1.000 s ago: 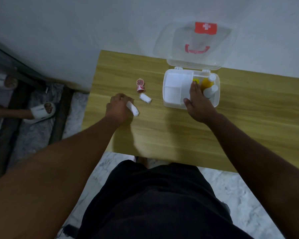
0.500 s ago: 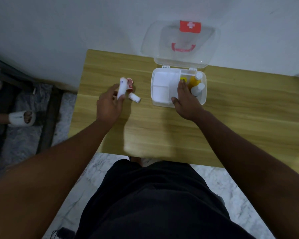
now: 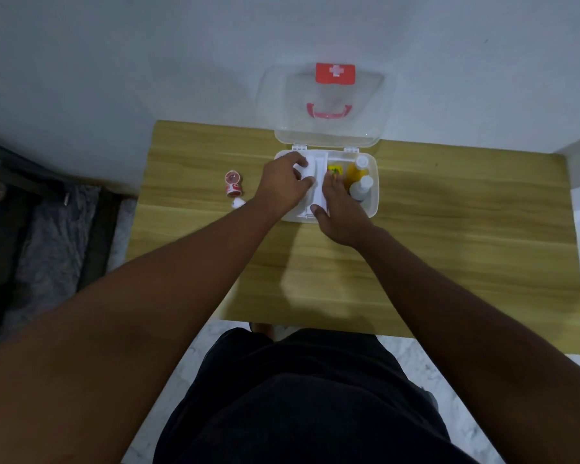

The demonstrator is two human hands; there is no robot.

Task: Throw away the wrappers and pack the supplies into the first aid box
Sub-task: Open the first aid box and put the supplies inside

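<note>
White gauze roll (image 3: 304,170), lifted from the table (image 3: 449,262) a second ago, now pinched by left hand (image 3: 283,187) over the first aid box (image 3: 373,182) left compartment; right hand (image 3: 339,205) flat, steadying box. Two supplies remain outside.

Bare forearms, no sleeves; black shorts (image 3: 302,403)

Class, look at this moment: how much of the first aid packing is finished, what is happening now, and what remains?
Done: two bottles stand in the open first aid box. In hand: the left hand lowers a white roll into it; the right hand rests on the box. Left: the red-and-white roll and another white roll on the table.
</note>
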